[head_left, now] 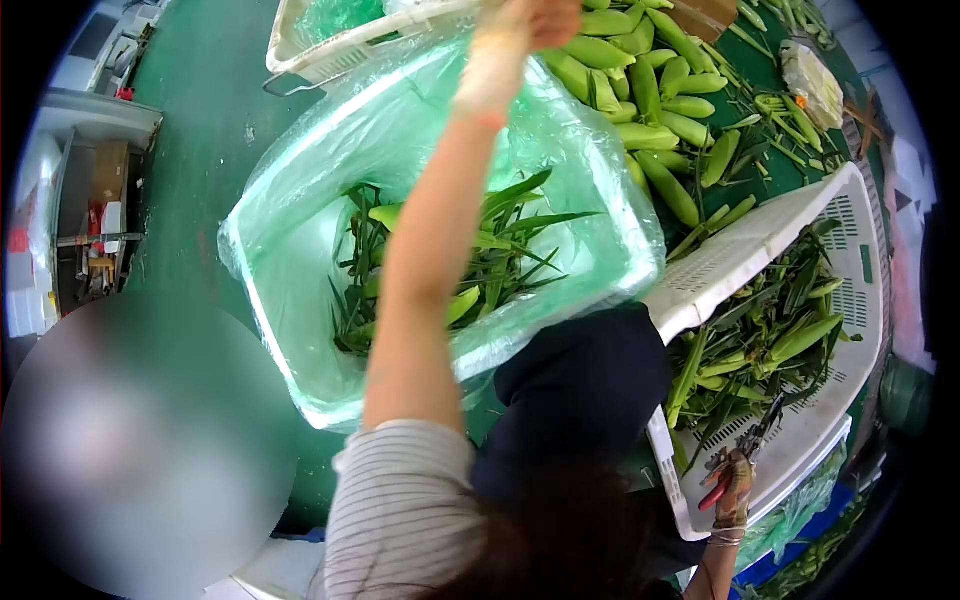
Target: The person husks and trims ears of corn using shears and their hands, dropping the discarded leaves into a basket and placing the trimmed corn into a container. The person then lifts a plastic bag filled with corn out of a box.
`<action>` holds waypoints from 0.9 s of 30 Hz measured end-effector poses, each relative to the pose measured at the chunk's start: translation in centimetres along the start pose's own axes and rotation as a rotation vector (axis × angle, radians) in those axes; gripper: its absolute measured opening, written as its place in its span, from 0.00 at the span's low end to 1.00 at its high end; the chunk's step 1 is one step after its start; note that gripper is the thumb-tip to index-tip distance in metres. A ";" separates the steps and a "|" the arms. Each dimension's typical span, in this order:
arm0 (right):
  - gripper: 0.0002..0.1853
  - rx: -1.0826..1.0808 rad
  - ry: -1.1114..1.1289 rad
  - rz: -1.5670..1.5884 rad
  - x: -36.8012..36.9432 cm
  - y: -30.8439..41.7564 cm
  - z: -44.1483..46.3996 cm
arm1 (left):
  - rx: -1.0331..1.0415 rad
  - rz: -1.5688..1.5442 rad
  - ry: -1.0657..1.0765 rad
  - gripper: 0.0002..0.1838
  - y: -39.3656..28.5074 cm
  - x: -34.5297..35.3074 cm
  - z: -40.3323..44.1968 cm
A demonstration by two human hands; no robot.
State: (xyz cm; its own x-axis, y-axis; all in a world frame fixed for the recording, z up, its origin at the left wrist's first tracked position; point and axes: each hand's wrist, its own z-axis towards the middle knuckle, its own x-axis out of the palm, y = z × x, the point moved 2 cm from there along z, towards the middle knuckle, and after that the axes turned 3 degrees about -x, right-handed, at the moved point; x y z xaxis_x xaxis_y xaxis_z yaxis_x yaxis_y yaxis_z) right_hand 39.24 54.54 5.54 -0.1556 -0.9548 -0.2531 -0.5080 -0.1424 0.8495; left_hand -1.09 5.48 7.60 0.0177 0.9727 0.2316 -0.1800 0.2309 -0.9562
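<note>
My left hand [535,22] is at the top edge, blurred and partly cut off, beside a pile of green corn ears [640,100]; whether it holds anything cannot be made out. My left arm reaches over a white crate lined with clear green plastic [285,365], which has corn ears and cut leaves [510,235] inside. At the lower right, my gloved right hand [735,487] is closed on red-handled shears [762,425], blades pointing up. The shears are over a tilted white crate [850,205] of leaves and husks [740,340].
Another white crate [300,62] with plastic stands at the top. A wrapped bundle [812,85] and loose stalks lie at the upper right. Shelving [100,200] is on the left. A blurred round area covers the lower left.
</note>
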 end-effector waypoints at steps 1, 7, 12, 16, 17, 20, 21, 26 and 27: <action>0.17 0.057 -0.058 -0.003 0.6 0.6 0.0 | 0.022 0.159 -0.097 0.19 -0.3 -2.1 -3.4; 0.16 0.123 0.106 -0.072 0.1 -1.6 0.9 | -0.046 1.782 0.350 0.14 10.8 -9.8 -21.8; 0.19 0.233 -0.072 -0.098 2.4 1.7 -1.1 | -0.303 1.975 0.564 0.15 17.8 -10.5 -21.3; 0.23 0.054 -0.070 -0.093 0.7 2.5 -4.4 | -0.215 1.472 0.071 0.16 5.9 -7.2 -18.1; 0.24 0.064 -0.092 -0.147 0.7 2.5 -4.8 | -0.267 0.737 -0.108 0.16 5.0 -7.9 -17.4; 0.32 0.035 -0.107 -0.475 2.2 4.9 -5.9 | -0.091 0.434 -0.105 0.20 -7.6 -2.1 -15.3; 0.41 -0.163 -0.109 -0.589 2.5 3.7 -6.1 | -0.048 0.275 -0.112 0.19 -11.4 0.5 -15.0; 0.59 -0.133 0.192 -0.497 9.7 11.9 -5.9 | -0.010 -0.600 -0.093 0.15 -14.2 13.0 -11.1; 0.61 -0.159 0.171 -0.491 10.4 10.3 -5.2 | -0.117 -0.736 -0.021 0.11 -12.3 14.7 -10.2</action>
State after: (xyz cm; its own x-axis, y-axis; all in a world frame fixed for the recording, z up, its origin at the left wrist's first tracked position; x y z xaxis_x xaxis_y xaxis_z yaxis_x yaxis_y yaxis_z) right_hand 36.74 41.76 14.05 0.2147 -0.7928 -0.5705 -0.3501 -0.6078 0.7128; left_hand 11.40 17.19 20.92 0.0745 0.5648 0.8219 -0.0226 0.8249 -0.5648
